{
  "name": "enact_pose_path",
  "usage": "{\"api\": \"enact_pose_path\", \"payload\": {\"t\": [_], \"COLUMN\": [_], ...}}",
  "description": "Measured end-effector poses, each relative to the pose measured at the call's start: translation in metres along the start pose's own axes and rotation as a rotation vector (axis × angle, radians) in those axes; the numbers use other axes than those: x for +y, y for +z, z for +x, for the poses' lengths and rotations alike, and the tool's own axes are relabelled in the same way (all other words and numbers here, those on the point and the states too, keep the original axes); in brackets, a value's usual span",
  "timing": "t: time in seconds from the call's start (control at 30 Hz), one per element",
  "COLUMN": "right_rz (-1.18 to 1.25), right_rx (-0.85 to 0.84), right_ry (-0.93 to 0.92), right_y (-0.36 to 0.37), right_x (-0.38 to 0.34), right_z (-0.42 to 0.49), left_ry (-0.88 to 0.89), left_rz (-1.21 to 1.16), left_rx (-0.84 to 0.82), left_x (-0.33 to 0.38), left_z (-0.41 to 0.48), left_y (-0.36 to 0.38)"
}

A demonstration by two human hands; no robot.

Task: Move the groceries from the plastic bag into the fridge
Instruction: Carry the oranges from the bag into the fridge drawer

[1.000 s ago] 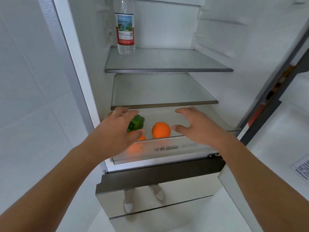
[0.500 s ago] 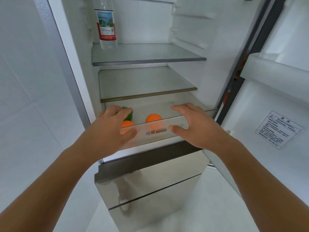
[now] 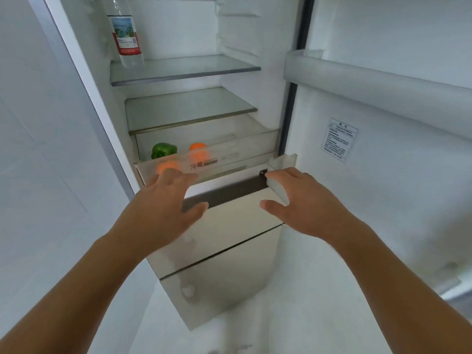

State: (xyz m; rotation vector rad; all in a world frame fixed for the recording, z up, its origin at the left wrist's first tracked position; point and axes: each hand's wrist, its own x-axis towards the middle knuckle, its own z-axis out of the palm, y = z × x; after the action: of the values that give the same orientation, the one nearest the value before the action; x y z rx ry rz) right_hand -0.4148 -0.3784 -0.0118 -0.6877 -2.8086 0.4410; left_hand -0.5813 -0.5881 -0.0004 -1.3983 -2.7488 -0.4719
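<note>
The open fridge holds a clear crisper drawer at the bottom, nearly pushed in. Inside it lie a green pepper, an orange and a second orange fruit seen blurred through the drawer front. A water bottle stands on the top glass shelf. My left hand hovers just in front of the drawer's left end, fingers relaxed, holding nothing. My right hand is open near the fridge's lower right corner, its fingertips by the door's lower bin. No plastic bag is in view.
The fridge door stands open to the right, with a long door rack and a label sticker. A second glass shelf lies above the drawer. Below are mirrored freezer drawers. A white tiled wall is on the left.
The drawer has slid back into the fridge. Both hands have come off its front edge and drawn back toward me; the view has shifted right.
</note>
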Motion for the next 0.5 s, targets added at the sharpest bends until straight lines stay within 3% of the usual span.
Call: {"api": "enact_pose_path", "payload": {"t": [0.27, 0.5], "right_rz": [-0.002, -0.068], "right_rx": [0.050, 0.174], "right_ry": [0.301, 0.681], "right_y": [-0.014, -0.041], "right_x": [0.048, 0.070], "right_z": [-0.137, -0.256], "left_ry": [0.245, 0.618], "left_rz": [-0.031, -0.098], "left_rx": [-0.193, -0.258], "left_x": [0.083, 0.178], "left_z": [-0.026, -0.018], "left_y": [0.041, 0.068]}}
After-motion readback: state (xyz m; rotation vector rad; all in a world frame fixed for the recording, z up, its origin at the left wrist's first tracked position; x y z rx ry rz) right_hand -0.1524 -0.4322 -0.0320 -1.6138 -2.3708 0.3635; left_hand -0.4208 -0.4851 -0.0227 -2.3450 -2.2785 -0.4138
